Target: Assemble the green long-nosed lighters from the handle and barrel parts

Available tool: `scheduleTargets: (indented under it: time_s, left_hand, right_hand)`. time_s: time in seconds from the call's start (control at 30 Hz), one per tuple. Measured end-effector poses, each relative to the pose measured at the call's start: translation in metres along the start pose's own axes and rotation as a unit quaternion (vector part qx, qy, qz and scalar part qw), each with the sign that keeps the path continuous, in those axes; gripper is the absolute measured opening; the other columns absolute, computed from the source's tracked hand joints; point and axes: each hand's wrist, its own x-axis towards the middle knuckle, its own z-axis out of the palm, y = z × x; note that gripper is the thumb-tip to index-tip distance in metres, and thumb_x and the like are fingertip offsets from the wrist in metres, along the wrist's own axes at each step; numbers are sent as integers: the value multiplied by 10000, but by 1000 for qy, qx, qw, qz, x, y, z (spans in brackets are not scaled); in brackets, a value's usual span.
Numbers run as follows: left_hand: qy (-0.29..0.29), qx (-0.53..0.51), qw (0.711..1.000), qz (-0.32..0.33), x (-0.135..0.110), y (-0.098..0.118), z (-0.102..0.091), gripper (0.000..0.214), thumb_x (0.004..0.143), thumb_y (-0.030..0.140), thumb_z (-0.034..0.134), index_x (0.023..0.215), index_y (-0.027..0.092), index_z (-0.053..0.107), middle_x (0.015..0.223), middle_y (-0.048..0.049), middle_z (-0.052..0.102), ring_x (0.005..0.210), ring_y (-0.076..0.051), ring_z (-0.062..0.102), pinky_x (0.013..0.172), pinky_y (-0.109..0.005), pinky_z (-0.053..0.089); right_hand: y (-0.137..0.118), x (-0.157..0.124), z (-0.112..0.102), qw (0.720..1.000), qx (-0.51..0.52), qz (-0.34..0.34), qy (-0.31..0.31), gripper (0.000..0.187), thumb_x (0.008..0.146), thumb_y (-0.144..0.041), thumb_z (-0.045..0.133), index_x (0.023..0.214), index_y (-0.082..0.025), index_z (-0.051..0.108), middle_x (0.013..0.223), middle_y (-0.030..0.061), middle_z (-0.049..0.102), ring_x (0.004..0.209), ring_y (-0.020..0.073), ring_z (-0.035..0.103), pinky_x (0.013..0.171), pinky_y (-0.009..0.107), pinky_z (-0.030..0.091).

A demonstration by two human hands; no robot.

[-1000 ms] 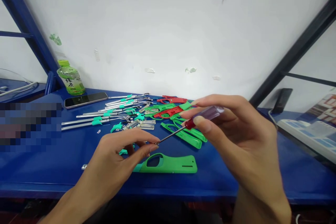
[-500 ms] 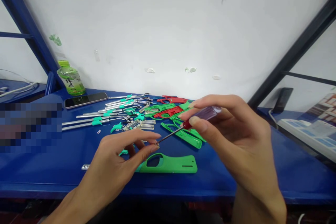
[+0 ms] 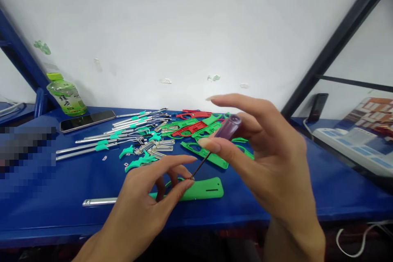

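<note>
In my right hand [image 3: 260, 159] is a screwdriver [image 3: 229, 127] with a purple handle, gripped between thumb and fingers, its thin shaft slanting down to the left. My left hand [image 3: 153, 196] is pinched closed at the shaft's tip. Whatever tiny piece the pinch holds is too small to make out. Just behind and below these fingertips, a green gas lighter [image 3: 208, 188] lies on the blue table [image 3: 245, 208]. Its silver tube points left, and my left hand hides its middle.
Behind my hands lie several metal lighter tubes [image 3: 89, 149], turquoise triggers [image 3: 139, 161], clear plastic parts [image 3: 164, 146], green shell halves [image 3: 215, 157] and red ones [image 3: 190, 129]. A phone [image 3: 87, 120] and a green bottle [image 3: 67, 98] are at the back left, before a white wall [image 3: 172, 28].
Both hands have come down over the green lighter, and the screwdriver now stands steeper with its tip still at my left fingertips. My right index finger has lifted off the handle. The view has shifted right.
</note>
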Motion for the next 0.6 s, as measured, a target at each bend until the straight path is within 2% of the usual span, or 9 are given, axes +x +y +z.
scheduleTargets:
  time_s: [0.13, 0.3, 0.43, 0.6]
  left_hand:
    - [-35, 9, 999, 28, 1, 8, 26, 245, 965, 171, 738, 1151, 325, 779, 843, 89, 803, 540, -87, 604, 476, -173, 482]
    - [-111, 56, 989, 78, 10, 5, 56, 463, 962, 79, 754, 1343, 340, 729, 934, 64, 791, 590, -109, 601, 557, -217, 501]
    - [-149, 88, 982, 78, 17, -4, 66, 506, 962, 43, 728, 1375, 334, 727, 969, 37, 792, 637, -131, 625, 628, -238, 532]
    - [-171, 107, 978, 57, 17, -13, 69, 430, 976, 79, 715, 1330, 322, 736, 983, 39, 800, 617, -127, 633, 622, -234, 529]
  right_hand:
    - [-6, -1, -13, 998, -67, -12, -19, 238, 1010, -294, 839, 1238, -363, 844, 1104, -41, 865, 809, 185, 794, 763, 328, 700]
    - [-7, -5, -45, 992, -114, -1, -58, 228, 1086, -297, 718, 1243, -383, 859, 1201, -55, 882, 1047, 253, 860, 905, 387, 727]
    - [2, -9, -63, 985, -153, 12, -79, 205, 1052, -299, 756, 1193, -379, 880, 1152, -76, 891, 970, 251, 883, 854, 369, 734]
    - [13, -8, -59, 983, -166, 14, -77, 224, 1048, -198, 733, 1130, -314, 906, 1101, -35, 901, 946, 262, 888, 776, 342, 715]
